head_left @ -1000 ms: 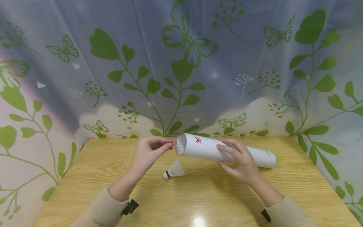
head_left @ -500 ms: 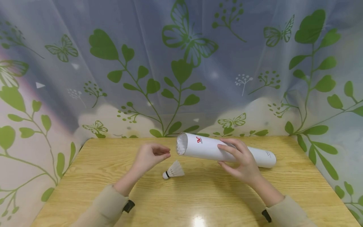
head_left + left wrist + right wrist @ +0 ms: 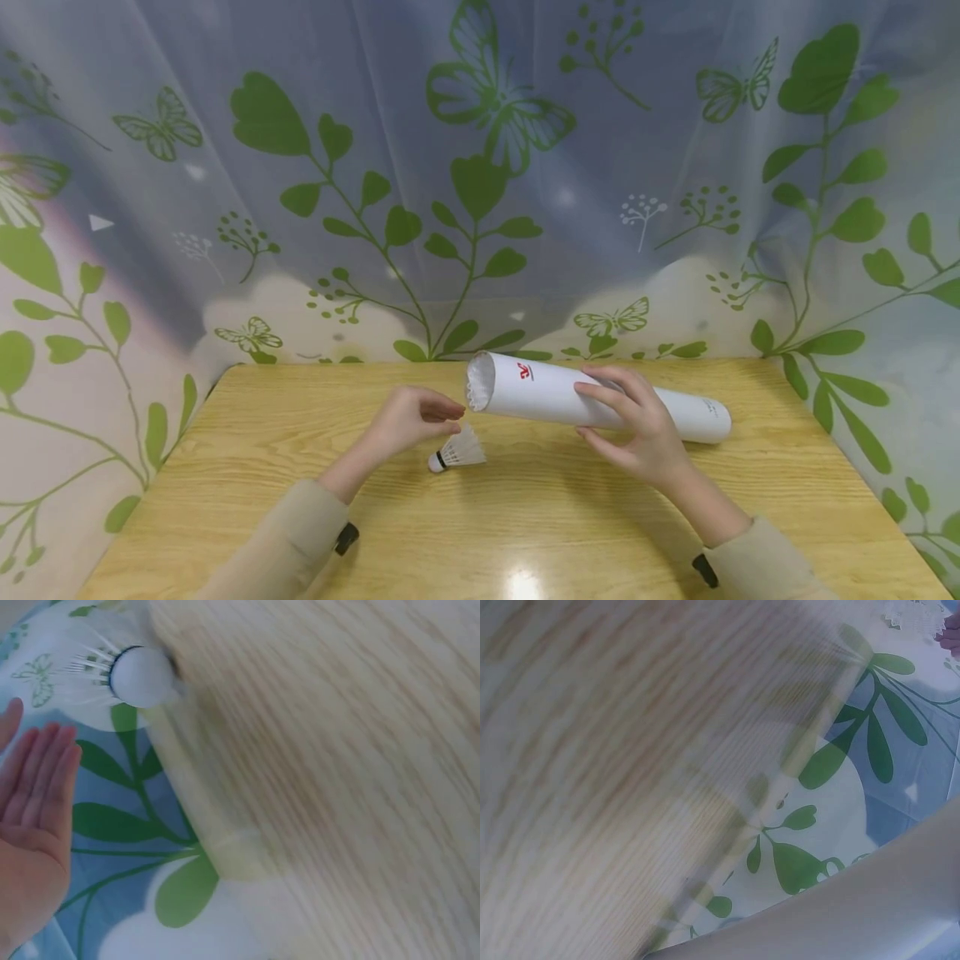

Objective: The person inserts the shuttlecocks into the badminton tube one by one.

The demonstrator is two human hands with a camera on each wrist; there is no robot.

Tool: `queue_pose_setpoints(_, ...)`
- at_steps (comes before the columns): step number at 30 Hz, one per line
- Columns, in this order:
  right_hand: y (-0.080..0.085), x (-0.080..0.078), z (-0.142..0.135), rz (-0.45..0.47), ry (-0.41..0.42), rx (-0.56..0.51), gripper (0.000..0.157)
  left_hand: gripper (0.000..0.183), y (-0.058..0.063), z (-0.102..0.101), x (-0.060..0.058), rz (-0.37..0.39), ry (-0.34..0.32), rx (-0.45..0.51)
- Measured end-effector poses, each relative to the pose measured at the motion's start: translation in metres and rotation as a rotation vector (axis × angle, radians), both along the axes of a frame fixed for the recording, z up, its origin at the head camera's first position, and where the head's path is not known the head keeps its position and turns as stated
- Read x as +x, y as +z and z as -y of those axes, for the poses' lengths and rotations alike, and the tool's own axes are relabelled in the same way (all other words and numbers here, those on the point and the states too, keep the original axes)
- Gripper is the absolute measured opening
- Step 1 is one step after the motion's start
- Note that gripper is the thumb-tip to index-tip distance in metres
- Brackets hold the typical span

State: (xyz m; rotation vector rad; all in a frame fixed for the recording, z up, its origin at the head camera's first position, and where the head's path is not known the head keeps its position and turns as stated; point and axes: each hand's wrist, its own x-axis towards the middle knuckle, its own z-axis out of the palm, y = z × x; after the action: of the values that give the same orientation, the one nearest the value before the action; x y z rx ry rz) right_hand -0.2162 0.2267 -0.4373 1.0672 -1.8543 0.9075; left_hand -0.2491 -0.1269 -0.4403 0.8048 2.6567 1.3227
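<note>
A white shuttlecock [image 3: 462,451] lies on the table, its cork with a dark band pointing left. My left hand [image 3: 407,419] hovers just above and behind it with nothing held; in the left wrist view its fingers [image 3: 45,776] look straight, beside the shuttlecock [image 3: 142,676]. My right hand [image 3: 637,433] grips a white shuttlecock tube [image 3: 543,395] with a red mark, thumb on the near side and fingers over the top. The tube's left end is raised and uncapped, with white feathers [image 3: 477,383] showing inside. Its right end is low, near the tabletop.
The wooden table [image 3: 540,525] reaches back to a hanging curtain [image 3: 360,167] printed with green leaves and butterflies. The curtain also closes in both sides.
My left hand has drawn back from the tube's mouth and come down toward the shuttlecock on the table. The right hand and the tube have stayed almost still.
</note>
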Motion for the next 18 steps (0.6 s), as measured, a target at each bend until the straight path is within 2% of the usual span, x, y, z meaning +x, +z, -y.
queue_pose_setpoints(4, -0.001, -0.001, 0.0, -0.003, 0.002, -0.001, 0.045, 0.023, -0.007, -0.001, -0.005, -0.011, -0.079, -0.005)
queue_pose_setpoints(7, -0.001, -0.001, 0.0, -0.001, -0.001, 0.0, 0.045, 0.025, -0.011, -0.002, -0.006, -0.007, -0.107, -0.034)
queue_pose_setpoints(11, 0.0, 0.0, 0.0, 0.003, -0.003, 0.002, 0.044, 0.027, -0.014, -0.004, -0.007, -0.029, -0.117, -0.086)
queue_pose_setpoints(18, -0.001, 0.0, 0.0, 0.0, -0.006, -0.005, 0.045, 0.022, -0.016, -0.002, -0.006, -0.166, -0.101, -0.193)
